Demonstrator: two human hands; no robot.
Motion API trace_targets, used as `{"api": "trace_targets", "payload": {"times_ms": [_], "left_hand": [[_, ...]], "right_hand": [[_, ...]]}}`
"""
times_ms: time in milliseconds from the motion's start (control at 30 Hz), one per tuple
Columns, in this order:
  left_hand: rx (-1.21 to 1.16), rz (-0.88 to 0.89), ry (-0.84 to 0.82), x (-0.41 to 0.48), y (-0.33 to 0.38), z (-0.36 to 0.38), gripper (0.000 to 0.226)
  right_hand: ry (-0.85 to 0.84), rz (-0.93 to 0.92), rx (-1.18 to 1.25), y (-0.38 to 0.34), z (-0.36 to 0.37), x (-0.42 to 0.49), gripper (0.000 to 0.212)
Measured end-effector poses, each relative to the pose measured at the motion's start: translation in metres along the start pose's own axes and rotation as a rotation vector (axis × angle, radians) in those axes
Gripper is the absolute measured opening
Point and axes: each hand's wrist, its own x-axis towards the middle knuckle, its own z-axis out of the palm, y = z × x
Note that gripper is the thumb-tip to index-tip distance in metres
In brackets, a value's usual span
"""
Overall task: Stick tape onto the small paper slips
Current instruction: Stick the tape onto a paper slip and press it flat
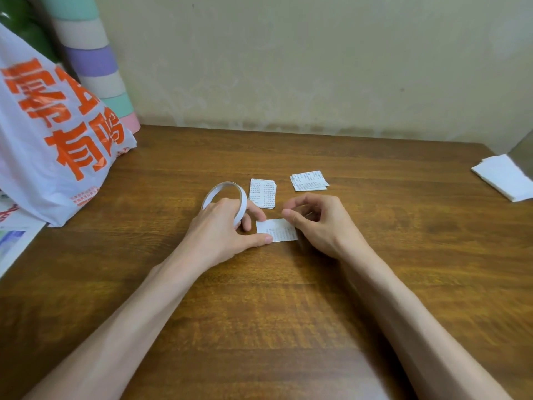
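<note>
Left hand (227, 229): clamped on the tape roll (227, 197), fingers curled round the near side of the ring. Its thumb lies flat and presses the near-left corner of the slip (277, 230).
Tape roll: a thin white ring, standing tilted on edge in the left hand, just left of the slip.
Slip: a small printed piece of paper, flat on the counter (288, 313) between the two hands, its left edge under the left thumb.
Right hand (314, 223): fingers curled in, with thumb and forefinger close together at the slip's far-right edge. The thumb tip touches that edge. I cannot tell whether the hand pinches the slip, a tape end or nothing.
Near stack (263, 193): printed slips piled just beyond the slip, beside the tape roll.
Far stack (309, 180): more printed slips, to the right of the near stack and apart from it.
White sheets (504, 176): a plain pile at the counter's right edge, well apart from the hands.
Bag (49, 134): white plastic with orange characters, on the counter's left side.
Striped roll (95, 62): pastel bands, upright behind the bag, against the wall (317, 59).
</note>
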Motion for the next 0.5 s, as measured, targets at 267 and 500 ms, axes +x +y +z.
{"api": "trace_targets", "payload": {"times_ms": [267, 500], "left_hand": [[0.015, 0.068, -0.001, -0.0054, -0.0025, 0.0002, 0.029], [-0.014, 0.064, 0.021, -0.0036, -0.0023, -0.0030, 0.030]], "right_hand": [[0.021, -0.056, -0.126, -0.0013, 0.0011, -0.0043, 0.011], [0.085, -0.101, -0.099, -0.0047, 0.0024, -0.0016, 0.007]]}}
